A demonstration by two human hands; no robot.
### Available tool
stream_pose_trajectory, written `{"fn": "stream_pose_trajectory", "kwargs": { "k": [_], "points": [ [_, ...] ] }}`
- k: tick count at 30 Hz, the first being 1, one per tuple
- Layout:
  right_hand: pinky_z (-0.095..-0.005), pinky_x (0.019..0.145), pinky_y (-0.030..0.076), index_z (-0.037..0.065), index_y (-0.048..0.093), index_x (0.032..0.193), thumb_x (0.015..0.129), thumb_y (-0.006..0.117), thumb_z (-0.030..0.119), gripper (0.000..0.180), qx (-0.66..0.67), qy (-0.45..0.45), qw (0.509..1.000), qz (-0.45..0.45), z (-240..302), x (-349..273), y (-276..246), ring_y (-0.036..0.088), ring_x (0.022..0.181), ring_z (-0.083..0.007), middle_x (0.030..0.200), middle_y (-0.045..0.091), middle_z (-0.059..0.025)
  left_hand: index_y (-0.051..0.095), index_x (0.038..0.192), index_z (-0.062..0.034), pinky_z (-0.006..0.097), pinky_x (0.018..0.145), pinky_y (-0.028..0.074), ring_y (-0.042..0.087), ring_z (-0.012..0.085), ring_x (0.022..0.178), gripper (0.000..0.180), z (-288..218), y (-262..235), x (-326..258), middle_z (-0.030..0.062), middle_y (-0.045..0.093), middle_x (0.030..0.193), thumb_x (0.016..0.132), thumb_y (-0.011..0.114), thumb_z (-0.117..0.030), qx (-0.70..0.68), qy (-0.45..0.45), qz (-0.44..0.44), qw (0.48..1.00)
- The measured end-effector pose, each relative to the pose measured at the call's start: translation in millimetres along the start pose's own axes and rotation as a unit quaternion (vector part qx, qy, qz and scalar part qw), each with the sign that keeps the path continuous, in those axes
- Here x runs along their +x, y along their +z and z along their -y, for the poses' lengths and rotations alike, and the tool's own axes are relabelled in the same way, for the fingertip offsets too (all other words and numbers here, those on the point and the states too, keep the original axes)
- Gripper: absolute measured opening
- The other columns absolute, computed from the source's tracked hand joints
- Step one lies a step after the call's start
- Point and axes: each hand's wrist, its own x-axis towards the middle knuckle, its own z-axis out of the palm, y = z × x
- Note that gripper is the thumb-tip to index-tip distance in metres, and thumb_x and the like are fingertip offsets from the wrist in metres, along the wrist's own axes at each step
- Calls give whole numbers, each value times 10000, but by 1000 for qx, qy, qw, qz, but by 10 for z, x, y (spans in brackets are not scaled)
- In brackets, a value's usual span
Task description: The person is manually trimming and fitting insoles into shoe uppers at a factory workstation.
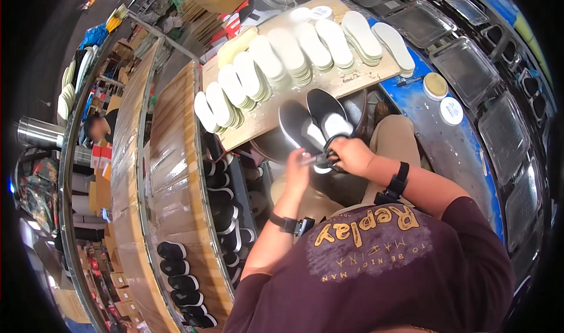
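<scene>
Dark grey floor (53, 33) shows at upper left; two long, glossy wooden shelves (176, 127) and a metal rail (66, 203) line the left.

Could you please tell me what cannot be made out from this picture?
All in the head view:
The small thing between the left hand and right hand: blurred.
Undersides of the dark shoes: hidden by their own uppers.
The round thing under the shoes: largely covered by shoes and board.
Trays at far right: partly cut off by the dark rim.
</scene>
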Motion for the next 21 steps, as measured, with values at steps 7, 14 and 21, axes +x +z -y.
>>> {"fn": "stream_pose_trajectory", "kwargs": {
  "k": [7,14,21],
  "points": [
    [-418,676,501,59,597,904,685,688,108,242,23,5,998,53,-37,-211,-287,635,789,-316,860,632,-115,693,744,-9,411,656,507,662,347,668,335,-231,-132,466,187,645,658,874,573,-293,308,120,17,944],
    [-362,642,484,19,607,942,609,777,45,375,132,106,980,-104,-101,-327,-471,576,701,-285,787,582,-122,677,846,29,501,748,486,623,427,827,325,-222,414,756,272,646,852,858,529,-260,440,-14,68,895],
    [-362,642,467,4,577,983,769,751,239,362,135,249,956,-73,42,-248,-648,574,714,-276,784,569,-128,665,921,23,319,641,514,651,215,690,246,33,-88,222,116,681,803,886,574,-203,18,19,-56,998]
  ]
}}
